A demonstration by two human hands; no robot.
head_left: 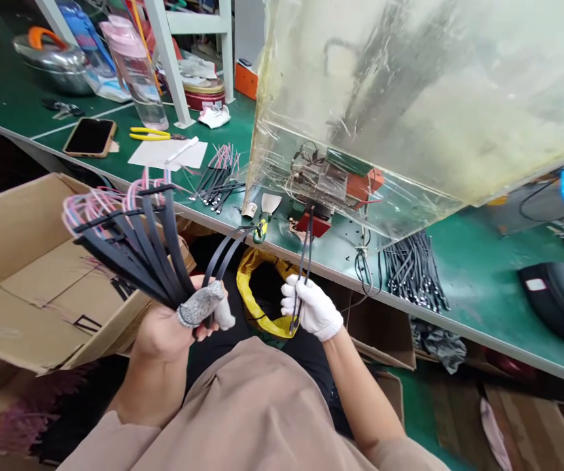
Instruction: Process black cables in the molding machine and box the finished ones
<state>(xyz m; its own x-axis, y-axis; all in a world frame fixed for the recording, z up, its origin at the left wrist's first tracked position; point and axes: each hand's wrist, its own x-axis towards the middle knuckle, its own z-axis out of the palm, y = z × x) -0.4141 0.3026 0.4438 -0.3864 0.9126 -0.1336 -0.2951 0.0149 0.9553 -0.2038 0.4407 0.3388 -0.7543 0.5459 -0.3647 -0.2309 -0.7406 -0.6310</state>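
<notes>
My left hand [196, 317], with grey covers on some fingers, is closed round a thick bundle of flat black cables [157, 255] whose pink and white wire ends fan out above. Two more cables stick out from it toward the table edge. My right hand [311, 307], in a white glove, pinches a pair of thin black cables [305, 261]. Their upper ends reach a small red and black device [315, 219] beneath a clear plastic shield [409, 98]. A green and yellow scraper [262, 226] lies between the hands at the table's edge.
An open cardboard box [31, 261] stands at the left, and a yellow-rimmed bag [250, 304] hangs below the table edge. Black cables [412, 271] are piled on the green table [478, 261]. A phone [89, 137], yellow-handled pliers [150, 134] and bottle [137, 78] lie or stand farther back.
</notes>
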